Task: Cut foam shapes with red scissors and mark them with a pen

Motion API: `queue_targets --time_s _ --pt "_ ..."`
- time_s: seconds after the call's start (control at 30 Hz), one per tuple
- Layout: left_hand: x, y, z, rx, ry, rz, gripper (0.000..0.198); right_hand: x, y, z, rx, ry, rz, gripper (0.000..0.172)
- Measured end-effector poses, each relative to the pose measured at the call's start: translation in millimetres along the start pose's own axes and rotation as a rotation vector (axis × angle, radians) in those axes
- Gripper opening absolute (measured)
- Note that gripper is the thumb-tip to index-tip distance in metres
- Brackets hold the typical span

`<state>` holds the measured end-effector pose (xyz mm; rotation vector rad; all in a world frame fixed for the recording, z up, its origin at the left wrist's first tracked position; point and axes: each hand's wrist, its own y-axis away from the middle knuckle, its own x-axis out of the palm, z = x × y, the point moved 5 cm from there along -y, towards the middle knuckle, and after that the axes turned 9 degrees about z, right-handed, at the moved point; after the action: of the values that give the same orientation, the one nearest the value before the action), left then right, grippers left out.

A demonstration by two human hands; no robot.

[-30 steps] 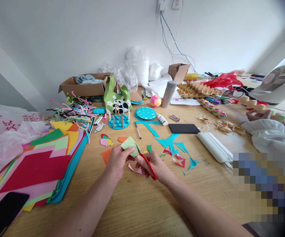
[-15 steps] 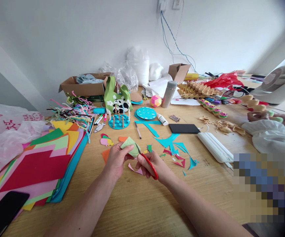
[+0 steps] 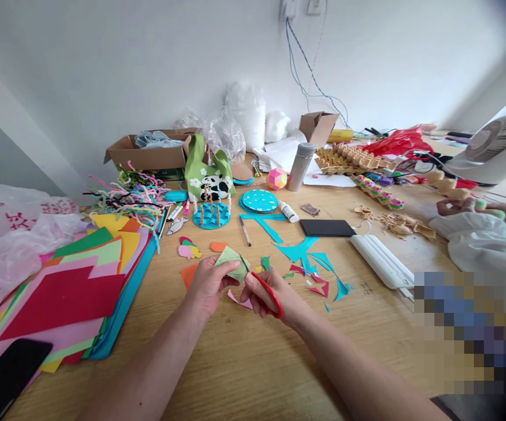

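Note:
My left hand [image 3: 209, 282] pinches a small piece of light green paper [image 3: 231, 261] with a drawn line on it. In my right hand [image 3: 268, 297] is a pair of scissors [image 3: 274, 302] with red handles, its blades at the right edge of that paper. Below and between the hands lies a pink paper strip [image 3: 239, 300]. Orange paper pieces [image 3: 188, 275] rest beside my left hand. Several small cut-out shapes [image 3: 188, 248] in pink, yellow and red lie farther left. Blue paper offcuts [image 3: 299, 250] and red scraps [image 3: 322, 286] are spread to the right.
A stack of coloured paper [image 3: 64, 298] and a phone [image 3: 13, 374] lie on the left. Farther back are a blue disc [image 3: 258, 202], a glue bottle [image 3: 289, 211], a pen [image 3: 245, 231], a thermos [image 3: 300, 168] and a green bag [image 3: 209, 175]. A white power strip [image 3: 381, 262] sits right.
The green paper has turned slightly in my left hand, and the scissor blades have shifted a little at its right edge. The other things on the table stay put.

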<state>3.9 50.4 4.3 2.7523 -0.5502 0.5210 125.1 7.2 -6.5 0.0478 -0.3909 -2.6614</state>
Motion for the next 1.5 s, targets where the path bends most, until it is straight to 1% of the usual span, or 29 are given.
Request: queue_targets --time_s 0.27,0.47,0.73,1.03,1.2,1.5 --pt "-0.5 -0.8 2.8 -0.017 0.003 0.008 0.024 0.2 0.2 1.0 -0.013 -0.003 -0.014 0.068" --pt "0.9 -0.5 2.7 -0.017 0.016 0.013 0.024 -0.8 -1.1 -0.9 -0.032 0.001 -0.007 0.068" --pt "2.6 -0.4 4.9 -0.033 0.034 0.049 0.025 -2.0 -3.0 -4.5 -0.047 0.004 -0.007 0.068" --pt "2.6 -1.2 6.0 -0.038 0.075 0.039 0.025 -0.4 -1.6 -1.4 -0.042 -0.012 -0.011 0.068" --pt "5.6 0.2 5.9 -0.043 0.083 0.052 0.023 -0.6 -1.0 0.2 -0.036 -0.014 -0.013 0.068" --pt "6.3 0.8 5.8 -0.040 0.077 0.049 0.022 -2.3 -3.2 -3.9 -0.051 -0.013 -0.003 0.066"
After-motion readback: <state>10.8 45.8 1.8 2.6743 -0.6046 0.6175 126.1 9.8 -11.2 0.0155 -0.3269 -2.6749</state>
